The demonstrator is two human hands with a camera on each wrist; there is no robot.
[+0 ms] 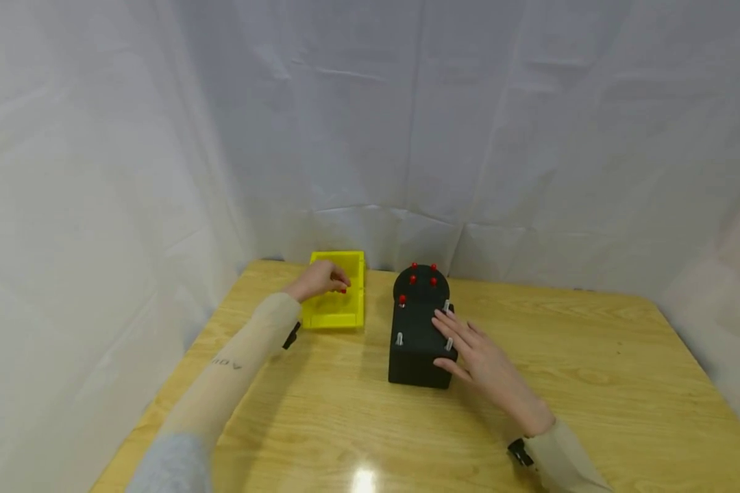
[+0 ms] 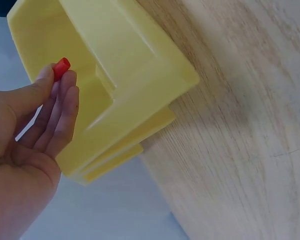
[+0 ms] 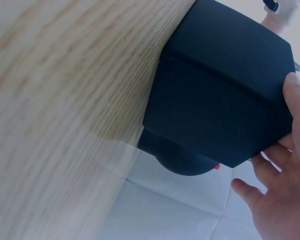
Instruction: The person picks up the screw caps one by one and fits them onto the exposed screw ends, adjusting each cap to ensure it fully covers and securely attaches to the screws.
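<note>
My left hand (image 1: 322, 279) hovers over the yellow tray (image 1: 338, 311) and pinches a small red peg (image 2: 61, 68) between thumb and fingertips (image 2: 65, 85). The same red peg (image 1: 342, 291) shows at my fingertips in the head view. A black box (image 1: 418, 335) stands in the middle of the table, with several red pegs (image 1: 413, 279) on its round far end and silver posts (image 1: 399, 338) on its top. My right hand (image 1: 477, 349) lies flat with straight fingers on the box's right side, thumb against its near corner (image 3: 290, 95).
The wooden table (image 1: 592, 383) stretches wide to the right and toward me. White cloth walls (image 1: 407, 137) close in behind and on both sides. The tray (image 2: 120, 60) sits near the far left table edge.
</note>
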